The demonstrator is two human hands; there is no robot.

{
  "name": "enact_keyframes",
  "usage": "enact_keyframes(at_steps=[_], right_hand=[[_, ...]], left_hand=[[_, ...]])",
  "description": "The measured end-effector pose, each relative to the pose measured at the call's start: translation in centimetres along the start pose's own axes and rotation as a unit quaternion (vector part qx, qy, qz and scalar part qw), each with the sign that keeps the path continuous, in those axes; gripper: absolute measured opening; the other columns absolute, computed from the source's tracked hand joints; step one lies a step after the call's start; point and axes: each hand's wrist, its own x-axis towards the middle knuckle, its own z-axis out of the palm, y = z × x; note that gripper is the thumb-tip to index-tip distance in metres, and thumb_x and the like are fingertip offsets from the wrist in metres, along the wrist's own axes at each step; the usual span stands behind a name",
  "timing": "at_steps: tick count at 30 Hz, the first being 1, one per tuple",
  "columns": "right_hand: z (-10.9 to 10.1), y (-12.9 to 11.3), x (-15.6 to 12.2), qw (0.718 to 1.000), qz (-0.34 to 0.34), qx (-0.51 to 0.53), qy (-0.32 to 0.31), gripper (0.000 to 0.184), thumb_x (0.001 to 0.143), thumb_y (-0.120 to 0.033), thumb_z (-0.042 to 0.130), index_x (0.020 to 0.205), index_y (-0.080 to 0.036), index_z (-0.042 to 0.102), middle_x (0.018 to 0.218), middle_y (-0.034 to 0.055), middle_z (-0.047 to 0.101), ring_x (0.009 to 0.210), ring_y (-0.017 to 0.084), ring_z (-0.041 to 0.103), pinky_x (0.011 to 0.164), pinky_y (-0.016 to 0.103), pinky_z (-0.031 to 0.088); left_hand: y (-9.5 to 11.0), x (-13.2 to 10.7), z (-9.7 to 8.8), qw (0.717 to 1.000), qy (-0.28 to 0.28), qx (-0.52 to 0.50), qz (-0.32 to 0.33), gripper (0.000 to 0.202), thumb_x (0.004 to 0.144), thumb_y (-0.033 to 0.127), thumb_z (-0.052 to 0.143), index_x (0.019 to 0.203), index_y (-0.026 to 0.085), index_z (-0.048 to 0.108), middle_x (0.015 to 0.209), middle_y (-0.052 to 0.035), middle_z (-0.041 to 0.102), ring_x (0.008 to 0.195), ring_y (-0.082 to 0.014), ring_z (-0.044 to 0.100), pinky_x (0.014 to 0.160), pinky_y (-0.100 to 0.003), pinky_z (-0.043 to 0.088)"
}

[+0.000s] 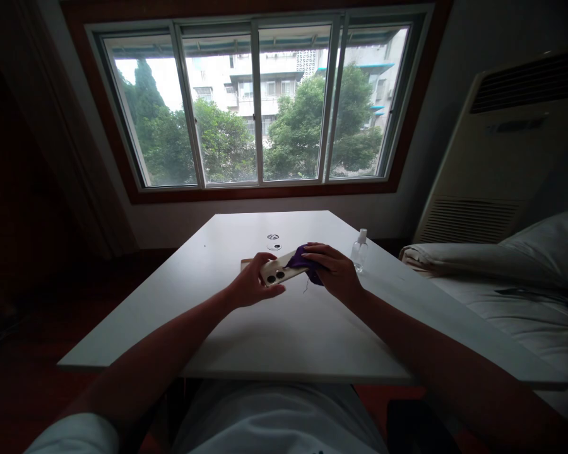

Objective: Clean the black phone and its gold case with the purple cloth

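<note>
While hands (250, 283) hold a phone (289, 272), a bottle (359, 253) stands.

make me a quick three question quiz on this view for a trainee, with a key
1. Which holds the purple cloth? A) the left hand B) the right hand C) neither
2. True or false: the clear bottle is lying on its side.
3. Fill in: the left hand grips the ____, which has two dark round lenses showing.

Key
1. B: the cloth is in the right hand.
2. False: the clear bottle stands upright on the white table.
3. phone
</note>
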Motion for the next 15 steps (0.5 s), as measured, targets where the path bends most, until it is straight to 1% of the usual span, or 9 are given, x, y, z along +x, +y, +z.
enact_keyframes(at_steps=[4, 9, 15], right_hand=[[-0.08, -0.04, 0.0, 1.0, -0.003, -0.001, -0.002, 0.034, 0.094, -0.013, 0.057, 0.12, -0.028, 0.072, 0.126, 0.007, 0.065, 0.124, 0.025, 0.059, 0.108, 0.047, 0.051], [-0.01, -0.1, 0.07, 1.0, 0.001, 0.005, -0.007, 0.037, 0.093, -0.01, 0.056, 0.122, -0.028, 0.071, 0.127, 0.0062, 0.065, 0.124, 0.024, 0.059, 0.108, 0.048, 0.051], [0.05, -0.17, 0.17, 1.0, 0.01, 0.0, -0.024, 0.035, 0.093, -0.011, 0.057, 0.121, -0.028, 0.071, 0.126, 0.0055, 0.066, 0.124, 0.023, 0.06, 0.108, 0.046, 0.051]], left_hand=[[0.08, -0.32, 0.18, 0.998, 0.03, 0.048, 0.032, 0.064, 0.076, 0.044, 0.078, 0.12, 0.021, 0.037, 0.115, -0.0096, 0.053, 0.085, -0.0166, 0.058, 0.06, -0.025, 0.049], [-0.04, -0.48, 0.2, 0.995, 0.06, 0.08, 0.031, 0.058, 0.072, 0.043, 0.079, 0.109, 0.021, 0.041, 0.103, -0.0066, 0.057, 0.08, -0.017, 0.058, 0.058, -0.026, 0.047], [-0.11, -0.49, 0.21, 0.989, 0.102, 0.104, 0.034, 0.052, 0.07, 0.043, 0.078, 0.099, 0.021, 0.041, 0.097, -0.0042, 0.057, 0.078, -0.0159, 0.057, 0.058, -0.025, 0.045]])
